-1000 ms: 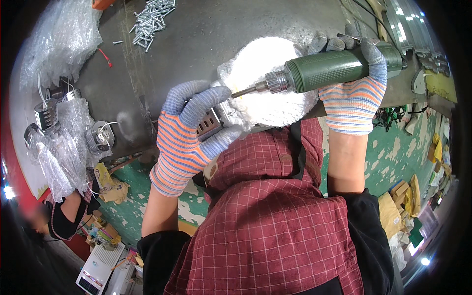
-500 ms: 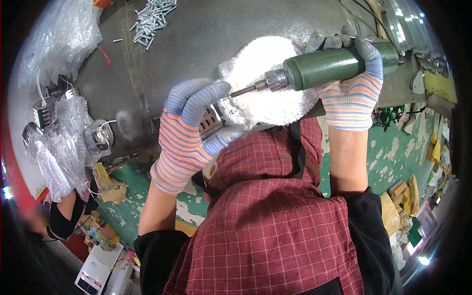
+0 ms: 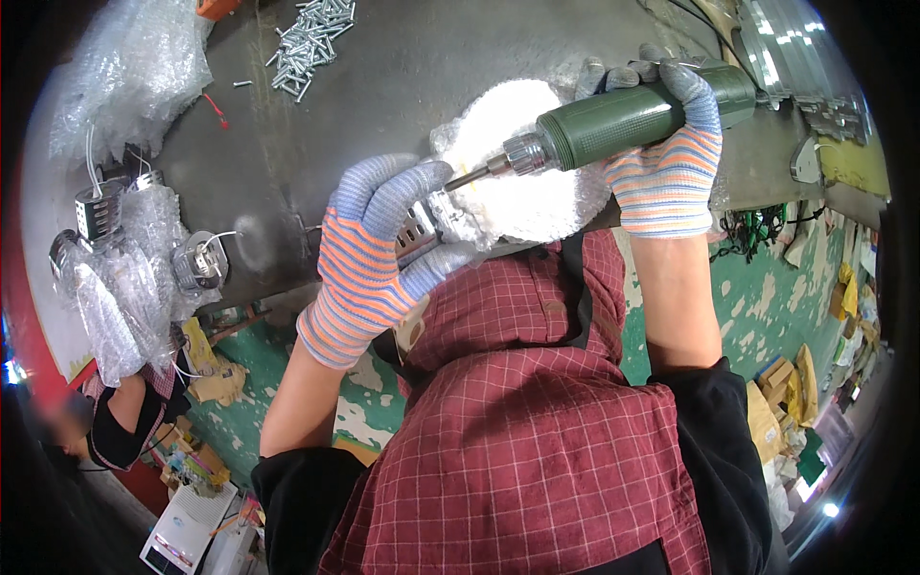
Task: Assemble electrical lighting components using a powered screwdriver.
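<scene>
A green screwdriver (image 3: 613,126), clasped in the right hand (image 3: 668,182), aims its bit (image 3: 468,179) right toward the left hand (image 3: 362,254)! That left hand grasps a slotted metal piece (image 3: 413,232) between thumb and fingers. A bright white bundle (image 3: 537,203) lies between the two grips; beyond the left hand, screws (image 3: 311,43) lie heaped on the bench (image 3: 383,91), with bubble wrap (image 3: 134,86) farther left.
</scene>
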